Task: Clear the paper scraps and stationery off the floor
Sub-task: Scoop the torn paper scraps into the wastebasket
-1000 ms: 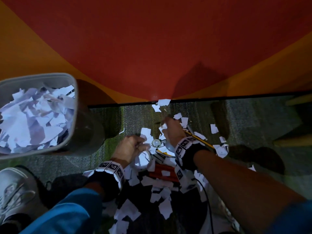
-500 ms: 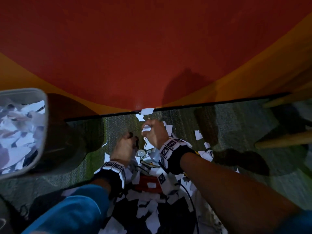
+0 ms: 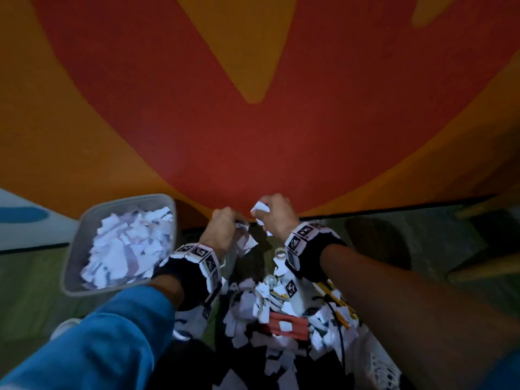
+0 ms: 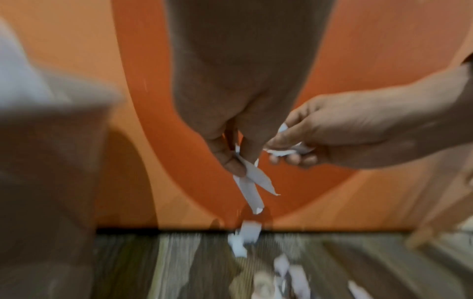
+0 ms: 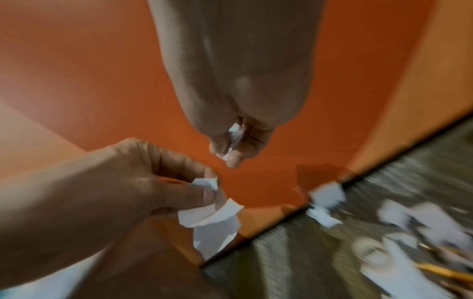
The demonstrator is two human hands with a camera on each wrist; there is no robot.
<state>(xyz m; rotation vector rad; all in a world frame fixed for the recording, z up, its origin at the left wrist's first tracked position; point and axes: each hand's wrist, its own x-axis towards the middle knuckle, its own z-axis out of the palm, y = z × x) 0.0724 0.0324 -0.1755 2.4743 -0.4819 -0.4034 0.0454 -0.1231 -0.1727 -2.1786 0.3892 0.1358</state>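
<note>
Both hands are raised above the floor, in front of the red and orange wall. My left hand (image 3: 225,229) pinches white paper scraps (image 4: 252,182) that hang down from its fingertips. Beside it, my right hand (image 3: 274,218) grips a small crumpled wad of white scraps (image 3: 260,208), which also shows between its fingers in the right wrist view (image 5: 235,134). Many white scraps (image 3: 253,302) still litter the floor below the wrists, mixed with a red object (image 3: 287,326), yellow pencils (image 3: 339,304) and a small round metal item (image 3: 270,280).
A grey bin (image 3: 84,229) packed with white paper scraps stands to the left of my left hand. The wall's dark baseboard (image 3: 408,205) runs behind the hands. Wooden furniture legs (image 3: 484,268) stand on the carpet at the right. A pale shoe (image 3: 63,326) shows at lower left.
Both hands have risen from the floor with scraps in their fingers. The bin has come closer, now just left of the left hand.
</note>
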